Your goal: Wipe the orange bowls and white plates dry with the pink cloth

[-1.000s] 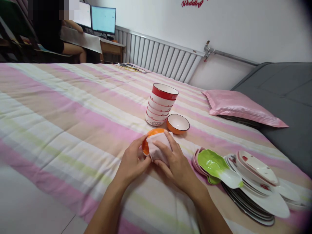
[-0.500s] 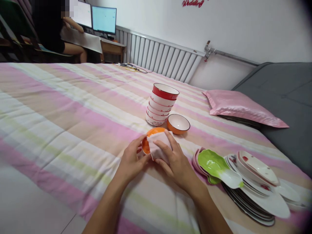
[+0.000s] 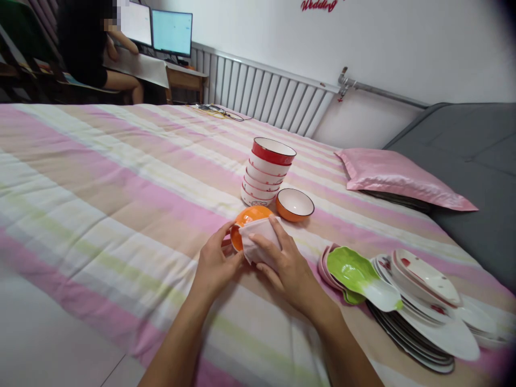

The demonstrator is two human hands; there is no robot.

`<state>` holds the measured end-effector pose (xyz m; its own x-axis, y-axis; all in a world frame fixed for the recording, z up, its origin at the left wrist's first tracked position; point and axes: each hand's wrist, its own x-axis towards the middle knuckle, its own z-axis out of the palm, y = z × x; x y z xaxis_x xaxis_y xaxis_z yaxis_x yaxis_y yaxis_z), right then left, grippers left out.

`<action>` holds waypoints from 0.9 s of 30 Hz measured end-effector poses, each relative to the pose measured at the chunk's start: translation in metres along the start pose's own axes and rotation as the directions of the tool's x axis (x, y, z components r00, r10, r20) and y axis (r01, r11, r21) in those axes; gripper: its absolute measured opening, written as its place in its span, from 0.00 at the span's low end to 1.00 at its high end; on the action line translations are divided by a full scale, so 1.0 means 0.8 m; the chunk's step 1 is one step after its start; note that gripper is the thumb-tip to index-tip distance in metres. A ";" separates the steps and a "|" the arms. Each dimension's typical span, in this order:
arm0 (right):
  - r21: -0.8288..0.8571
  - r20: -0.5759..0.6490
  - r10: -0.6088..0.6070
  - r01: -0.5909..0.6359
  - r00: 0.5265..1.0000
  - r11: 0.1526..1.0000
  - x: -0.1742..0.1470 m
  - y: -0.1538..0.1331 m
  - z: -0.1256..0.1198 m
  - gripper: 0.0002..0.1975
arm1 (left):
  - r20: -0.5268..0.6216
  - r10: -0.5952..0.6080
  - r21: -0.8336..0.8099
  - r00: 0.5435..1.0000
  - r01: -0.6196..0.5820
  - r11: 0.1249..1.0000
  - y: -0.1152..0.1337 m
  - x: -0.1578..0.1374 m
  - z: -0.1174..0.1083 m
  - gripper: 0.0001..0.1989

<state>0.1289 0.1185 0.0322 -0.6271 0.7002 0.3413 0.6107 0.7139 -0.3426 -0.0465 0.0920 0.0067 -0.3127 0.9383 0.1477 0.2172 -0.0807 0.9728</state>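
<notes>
Between our two hands, over the striped bedspread (image 3: 121, 177), sits an orange bowl (image 3: 246, 217), tipped on its side so that its underside faces up and away from us. Our left hand (image 3: 213, 266) clasps the bowl's near left edge, fingers curled round the rim. Our right hand (image 3: 288, 266) presses a pale cloth (image 3: 258, 239) flat against the bowl's right flank, fingers spread over the fabric and closed on it; the cloth hides most of that side of the bowl.

Just beyond the held bowl, a second orange bowl (image 3: 295, 205) stands upright on the bedspread, its white inside showing. Touching it on the left, a stack of red-and-white bowls (image 3: 266, 173) rises and leans slightly to the right. To the right of our right hand, near the wrist, lies a green leaf-shaped dish (image 3: 355, 271) on top of pink ones, and just beside those a pile of white plates (image 3: 427, 317) with red marks. Farther off on that side lies a pink pillow (image 3: 395, 177). Well beyond our grip, at the far left, a person (image 3: 88, 48) sits at a desk with two monitors (image 3: 161, 29).
</notes>
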 end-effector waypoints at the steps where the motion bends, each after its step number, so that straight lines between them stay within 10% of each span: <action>1: -0.001 0.000 -0.005 0.005 1.000 1.000 0.000 0.000 0.001 0.28 | -0.004 -0.010 -0.015 1.000 0.010 1.000 0.001 0.000 0.000 0.30; 11: -0.015 0.006 -0.039 0.039 0.999 0.999 0.001 0.001 0.001 0.26 | -0.032 -0.094 -0.162 0.995 0.087 0.983 0.002 0.002 0.001 0.31; 27: 0.426 -0.320 0.173 -0.022 0.931 0.905 0.005 0.011 0.029 0.19 | 0.001 0.147 0.185 0.989 -0.145 0.972 0.001 -0.003 0.003 0.28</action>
<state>0.1204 0.1274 0.0106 -0.3233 0.7779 0.5388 0.3605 0.6277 -0.6900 -0.0436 0.0907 0.0070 -0.2763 0.9165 0.2891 0.4275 -0.1522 0.8911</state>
